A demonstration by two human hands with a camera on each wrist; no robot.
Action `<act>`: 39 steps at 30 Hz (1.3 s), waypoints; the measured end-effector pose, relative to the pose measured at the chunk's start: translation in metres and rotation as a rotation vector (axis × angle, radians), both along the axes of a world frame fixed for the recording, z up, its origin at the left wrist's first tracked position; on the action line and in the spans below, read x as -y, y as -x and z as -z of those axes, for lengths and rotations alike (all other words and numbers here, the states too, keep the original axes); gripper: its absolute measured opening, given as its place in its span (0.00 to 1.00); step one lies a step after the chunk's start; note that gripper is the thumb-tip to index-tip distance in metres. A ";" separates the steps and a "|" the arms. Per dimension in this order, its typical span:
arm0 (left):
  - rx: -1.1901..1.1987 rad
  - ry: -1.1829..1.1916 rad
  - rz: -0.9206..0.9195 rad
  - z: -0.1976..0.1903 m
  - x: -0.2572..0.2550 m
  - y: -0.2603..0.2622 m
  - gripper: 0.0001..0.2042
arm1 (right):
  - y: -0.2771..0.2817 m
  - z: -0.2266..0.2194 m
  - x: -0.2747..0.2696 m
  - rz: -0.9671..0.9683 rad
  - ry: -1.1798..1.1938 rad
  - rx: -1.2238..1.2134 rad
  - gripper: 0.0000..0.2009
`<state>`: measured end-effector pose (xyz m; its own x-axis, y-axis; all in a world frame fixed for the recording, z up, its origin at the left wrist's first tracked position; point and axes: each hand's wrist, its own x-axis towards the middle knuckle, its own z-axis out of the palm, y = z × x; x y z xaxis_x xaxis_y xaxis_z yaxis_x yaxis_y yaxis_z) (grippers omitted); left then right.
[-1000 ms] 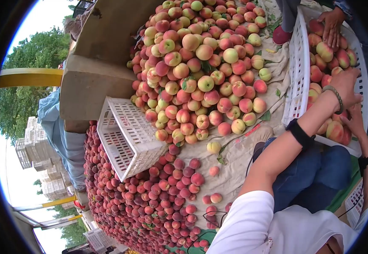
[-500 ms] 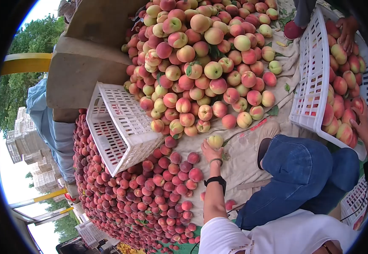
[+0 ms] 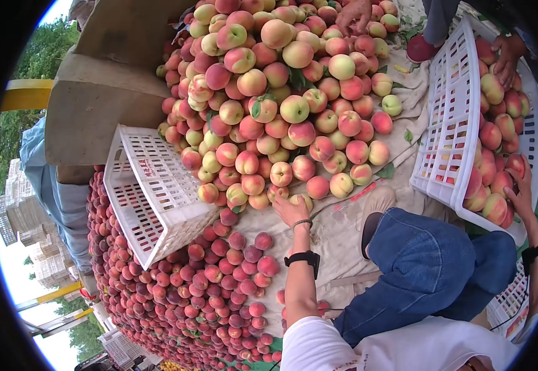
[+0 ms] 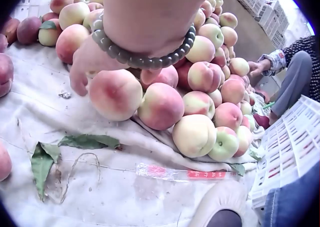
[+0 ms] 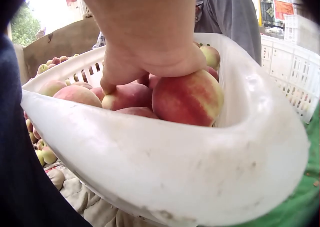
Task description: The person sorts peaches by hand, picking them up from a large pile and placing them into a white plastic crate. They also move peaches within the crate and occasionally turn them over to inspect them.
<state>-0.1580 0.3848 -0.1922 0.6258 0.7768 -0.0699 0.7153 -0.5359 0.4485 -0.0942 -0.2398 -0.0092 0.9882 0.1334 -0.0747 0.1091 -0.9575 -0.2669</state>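
Seen from the head camera, the left hand (image 3: 290, 210) is stretched forward to the near edge of the peach heap (image 3: 281, 93), its fingers laid over a pale peach (image 3: 300, 199) at the foot of the pile. That peach lies straight ahead of the left palm, on the cloth (image 3: 343, 235). The right hand (image 3: 519, 185) is placed well apart, off to the right, on the fruit inside the white crate (image 3: 451, 123). The left hand is clearly the nearer one to the heap; the crate lies to its right, past the bent knee in jeans (image 3: 430, 260). A second, tipped basket (image 3: 151, 191) lies left of the heap.

Left wrist view: a bead bracelet (image 4: 145, 56) is seen on the wrist. The left hand (image 4: 90, 61) is curled down over the pink-yellow peach (image 4: 116, 93), thumb at its left side; a grip round it is judged, though the far fingers are hidden. Neighbouring peaches touch it on the right. A leaf (image 4: 42, 159) lies on the cloth (image 4: 125, 192) below.

Right wrist view: the right hand (image 5: 150, 51) is pressed on a red-yellow peach (image 5: 187, 97) just inside the rim of the white crate (image 5: 165, 157). Fingers are bent over its top; whether it is gripped or only touched cannot be told.
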 end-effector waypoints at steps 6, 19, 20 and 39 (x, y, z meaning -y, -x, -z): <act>-0.113 -0.130 0.664 -0.015 0.007 -0.070 0.31 | 0.000 0.002 0.002 -0.027 0.014 0.025 0.25; -0.374 -0.072 0.454 -0.024 0.010 -0.092 0.31 | 0.003 -0.002 -0.001 -0.022 0.028 0.090 0.25; -0.136 -0.016 0.504 -0.005 -0.012 -0.080 0.29 | 0.002 -0.012 -0.012 0.032 0.017 0.053 0.24; -0.189 1.428 1.072 -0.245 0.363 -0.201 0.18 | 0.019 -0.027 -0.012 0.133 -0.037 0.062 0.22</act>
<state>0.0430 0.0215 0.0527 0.6695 -0.6396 -0.3777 0.4430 -0.0644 0.8942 -0.1135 -0.2277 0.0174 0.9999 0.0021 -0.0109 -0.0013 -0.9542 -0.2992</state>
